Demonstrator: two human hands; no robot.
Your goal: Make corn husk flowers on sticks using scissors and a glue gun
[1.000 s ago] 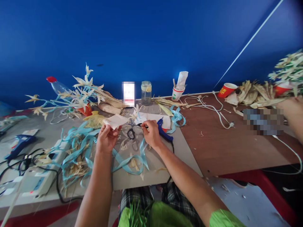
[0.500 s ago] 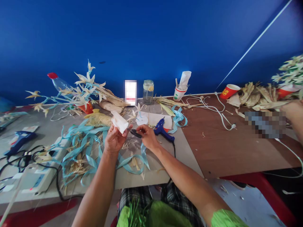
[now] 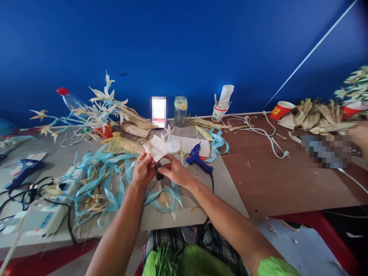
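My left hand [image 3: 143, 171] pinches a pale, papery piece of corn husk [image 3: 155, 147] and holds it up over the grey board [image 3: 161, 214]. My right hand [image 3: 174, 171] is closed round a pair of black-handled scissors [image 3: 159, 173], brought in right beside the left hand, under the husk piece. Only the dark handle shows between the two hands; the blades are hidden. A blue glue gun [image 3: 198, 158] lies just right of my hands. Light blue ribbon [image 3: 100, 180] loops across the board to the left.
A white power strip [image 3: 43, 220] with black cords and another blue glue gun [image 3: 23, 170] lie at left. A husk-flower branch [image 3: 97, 111], glass jar [image 3: 180, 111], paper cup [image 3: 218, 112], white cable [image 3: 267, 138], red cups and husk piles [image 3: 313, 115] sit farther back. Another person's arm [image 3: 360, 140] shows at right.
My right hand took the scissors off the board and brought them to the left hand. The left hand turned the husk piece and raised it slightly.
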